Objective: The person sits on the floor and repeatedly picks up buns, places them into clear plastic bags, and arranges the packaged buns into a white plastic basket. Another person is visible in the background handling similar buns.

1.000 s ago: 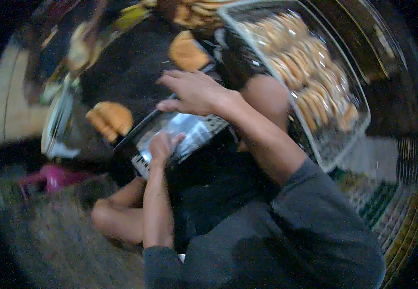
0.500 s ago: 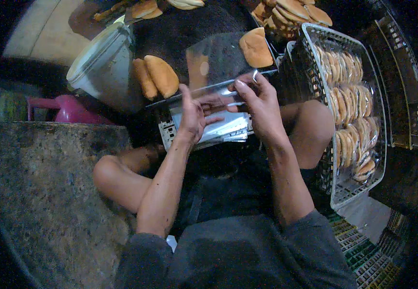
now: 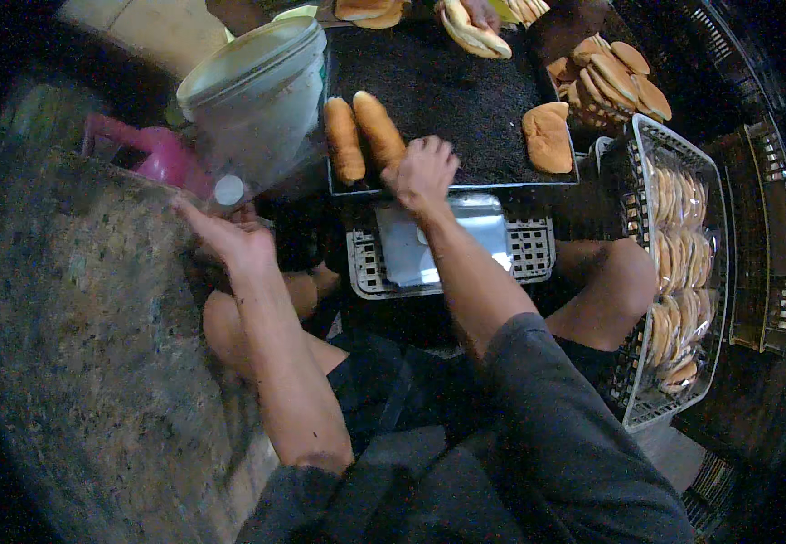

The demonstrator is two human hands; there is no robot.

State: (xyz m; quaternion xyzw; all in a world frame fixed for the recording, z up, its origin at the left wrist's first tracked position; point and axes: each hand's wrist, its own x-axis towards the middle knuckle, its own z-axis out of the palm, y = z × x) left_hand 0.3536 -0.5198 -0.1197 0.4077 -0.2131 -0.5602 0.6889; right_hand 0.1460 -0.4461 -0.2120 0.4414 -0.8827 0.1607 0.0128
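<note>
My left hand (image 3: 237, 243) is at the left, palm up, with its thumb stretched out. It holds a clear plastic bag with a white round spot (image 3: 229, 189); the bag is so see-through that its outline is faint. My right hand (image 3: 425, 174) reaches over the near edge of a dark tray (image 3: 493, 109), fingers apart and slightly bent. Its thumb side touches the lower end of a long golden bun (image 3: 378, 127). A second long bun (image 3: 344, 140) lies just left of that one. Below my right wrist, a stack of clear bags (image 3: 479, 238) rests on an upturned-looking white crate (image 3: 531, 247).
A square bun (image 3: 548, 136) lies at the tray's right edge. Beyond, another person's hand (image 3: 482, 13) holds a split bun (image 3: 473, 34). A pail (image 3: 257, 86) and a pink plastic vessel (image 3: 164, 156) stand left. A crate (image 3: 719, 272) of bagged buns and a bun pile (image 3: 624, 77) are right.
The clear bag has gone from my right hand to my left, which has swung out leftward. My right hand has moved to the long buns. The view has shifted, showing more of the tray.
</note>
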